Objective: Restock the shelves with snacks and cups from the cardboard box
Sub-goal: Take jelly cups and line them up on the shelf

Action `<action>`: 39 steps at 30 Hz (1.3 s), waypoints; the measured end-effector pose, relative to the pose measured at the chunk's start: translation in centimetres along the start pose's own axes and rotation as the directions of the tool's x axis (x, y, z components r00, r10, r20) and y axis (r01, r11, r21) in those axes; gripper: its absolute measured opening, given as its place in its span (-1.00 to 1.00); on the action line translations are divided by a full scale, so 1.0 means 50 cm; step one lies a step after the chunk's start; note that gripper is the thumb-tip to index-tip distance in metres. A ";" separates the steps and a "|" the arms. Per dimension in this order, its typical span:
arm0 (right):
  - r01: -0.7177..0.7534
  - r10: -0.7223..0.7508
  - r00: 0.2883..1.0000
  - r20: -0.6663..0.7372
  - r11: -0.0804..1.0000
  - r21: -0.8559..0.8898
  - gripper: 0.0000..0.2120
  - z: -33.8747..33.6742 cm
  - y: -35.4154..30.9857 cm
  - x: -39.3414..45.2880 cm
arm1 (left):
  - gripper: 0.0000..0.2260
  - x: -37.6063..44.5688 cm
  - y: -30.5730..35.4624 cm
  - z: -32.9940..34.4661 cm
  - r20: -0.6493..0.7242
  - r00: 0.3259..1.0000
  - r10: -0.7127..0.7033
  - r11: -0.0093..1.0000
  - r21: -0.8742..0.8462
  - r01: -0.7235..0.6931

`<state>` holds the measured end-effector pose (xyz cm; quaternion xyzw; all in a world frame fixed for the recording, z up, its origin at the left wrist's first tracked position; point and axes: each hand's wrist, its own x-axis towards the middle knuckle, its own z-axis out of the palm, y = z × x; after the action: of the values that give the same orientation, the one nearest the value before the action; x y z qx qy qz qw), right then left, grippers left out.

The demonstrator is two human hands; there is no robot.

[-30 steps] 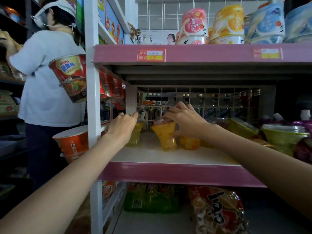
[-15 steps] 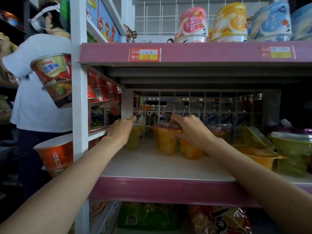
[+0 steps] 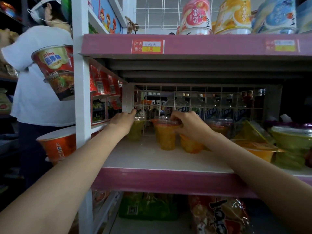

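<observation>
Two bare arms reach into the middle tier of a pink-edged white store shelf (image 3: 152,159) at the centre of the frame. The right hand (image 3: 190,127) is clamped over the clear lid of a tall orange jelly cup (image 3: 166,137) standing upright on the shelf board, fingers curled around the rim. Just right of it, partly under the wrist, sits a second, shorter orange jelly cup (image 3: 190,146). The left hand (image 3: 122,122) grips the top of a yellow-green jelly cup (image 3: 135,130) at the left end of the tier, close to the white upright post (image 3: 82,102); the fingertips reach past the lid toward the wire grid backing (image 3: 194,100).

At the right edge of the frame, wide green and orange sealed trays (image 3: 290,139) are piled up on the same tier. The tier above, at the upper right, carries pink, yellow and blue printed tubs (image 3: 234,16), with a red-and-yellow price tag (image 3: 147,46) on its pink lip. Below, at the bottom of the frame, lie a green packet (image 3: 146,206) and a red snack bag (image 3: 217,215).

In the upper left, a person in a white T-shirt (image 3: 38,92) stands at neighbouring shelves, beside red instant-noodle bowls (image 3: 55,70).
</observation>
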<state>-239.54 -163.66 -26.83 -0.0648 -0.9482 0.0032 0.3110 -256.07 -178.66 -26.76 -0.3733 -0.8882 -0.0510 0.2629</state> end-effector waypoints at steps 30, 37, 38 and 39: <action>-0.104 0.126 0.990 0.057 0.949 -0.299 -0.74 -0.057 -0.014 -0.113 | -0.42 -0.088 0.132 -0.012 -0.206 0.952 0.227 0.885 -0.364 -0.290; -0.084 0.119 0.980 0.158 0.973 -0.216 -0.73 -0.123 -0.012 -0.153 | -0.49 -0.121 0.144 -0.036 -0.245 0.918 0.313 0.794 -0.462 -0.394; -0.114 0.152 0.972 0.177 0.972 -0.207 -0.70 -0.149 -0.005 -0.154 | -0.51 -0.123 0.148 -0.040 -0.239 0.913 0.330 0.767 -0.495 -0.407; -0.159 0.192 0.968 0.162 0.967 -0.197 -0.65 -0.171 0.007 -0.150 | -0.54 -0.125 0.153 -0.043 -0.232 0.908 0.349 0.740 -0.527 -0.419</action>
<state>-228.44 -164.54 -24.36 -0.1765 -0.9591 -0.0502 0.2156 -246.22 -177.79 -28.87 -0.6056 -0.7190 -0.2783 0.1973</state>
